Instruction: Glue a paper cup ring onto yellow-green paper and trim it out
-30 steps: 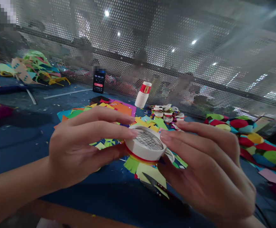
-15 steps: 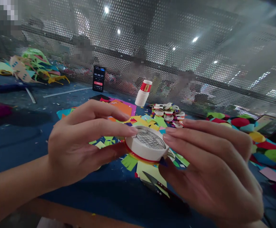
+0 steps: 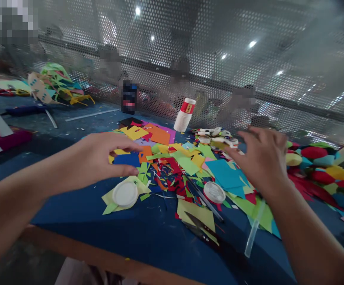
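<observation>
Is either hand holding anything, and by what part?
The left hand holds nothing. The right hand is near the pile of discs; blur hides whether it grips one.

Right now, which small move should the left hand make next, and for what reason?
I would probably lower the left hand toward the white round piece on the pale green paper: the hand looks empty, thumb and fingers apart, and the piece lies uncovered nearby, while the right hand is near the heap of round white pieces.

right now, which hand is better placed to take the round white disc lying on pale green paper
Probably the left hand: open, it hovers close to the round white disc. The right hand is farther off, near the heap of white-rimmed pieces.
</observation>
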`<state>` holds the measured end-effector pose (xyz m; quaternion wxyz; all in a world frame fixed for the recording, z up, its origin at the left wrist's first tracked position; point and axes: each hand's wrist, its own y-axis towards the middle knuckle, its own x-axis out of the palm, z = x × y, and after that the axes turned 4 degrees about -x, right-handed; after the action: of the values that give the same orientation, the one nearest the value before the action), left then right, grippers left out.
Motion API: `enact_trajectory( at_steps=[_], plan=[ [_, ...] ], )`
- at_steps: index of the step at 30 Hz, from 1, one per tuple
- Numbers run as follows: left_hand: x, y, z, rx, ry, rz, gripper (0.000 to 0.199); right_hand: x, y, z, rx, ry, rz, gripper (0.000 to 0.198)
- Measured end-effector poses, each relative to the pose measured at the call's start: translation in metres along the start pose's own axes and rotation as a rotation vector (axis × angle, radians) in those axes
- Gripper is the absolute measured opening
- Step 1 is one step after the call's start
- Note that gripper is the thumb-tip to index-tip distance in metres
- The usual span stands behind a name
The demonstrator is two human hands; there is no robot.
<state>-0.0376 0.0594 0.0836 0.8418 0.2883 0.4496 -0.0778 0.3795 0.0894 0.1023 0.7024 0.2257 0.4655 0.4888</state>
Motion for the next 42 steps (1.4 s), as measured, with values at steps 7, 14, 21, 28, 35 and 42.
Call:
enact_trajectory(
  at_steps=[7, 14, 21, 28, 35, 42],
  plan=[
    [0.031, -0.037, -0.014, -0.206, 0.03, -0.222, 0.036, -0.069, -0.014, -0.041, -0.182, 0.318, -0.091, 0.025],
    [0.036, -0.049, -0.005, -0.245, -0.152, -0.19, 0.028, -0.132, -0.049, -0.102, -0.118, 0.549, -0.269, 0.006],
    [0.041, -0.061, -0.009, -0.321, -0.48, -0.033, 0.045, -0.124, -0.118, -0.099, -0.016, 0.399, -0.264, 0.023],
    [0.036, -0.065, -0.001, -0.426, -0.715, -0.054, 0.044, -0.127, -0.138, -0.102, 0.022, 0.377, -0.274, 0.018],
    [0.041, -0.064, 0.011, -0.472, -0.864, -0.047, 0.047, -0.122, -0.143, -0.098, 0.015, 0.37, -0.295, 0.01],
    [0.043, -0.065, 0.028, -0.577, -1.013, -0.083, 0.042, -0.121, -0.134, -0.113, 0.015, 0.34, -0.36, 0.035]
  ],
)
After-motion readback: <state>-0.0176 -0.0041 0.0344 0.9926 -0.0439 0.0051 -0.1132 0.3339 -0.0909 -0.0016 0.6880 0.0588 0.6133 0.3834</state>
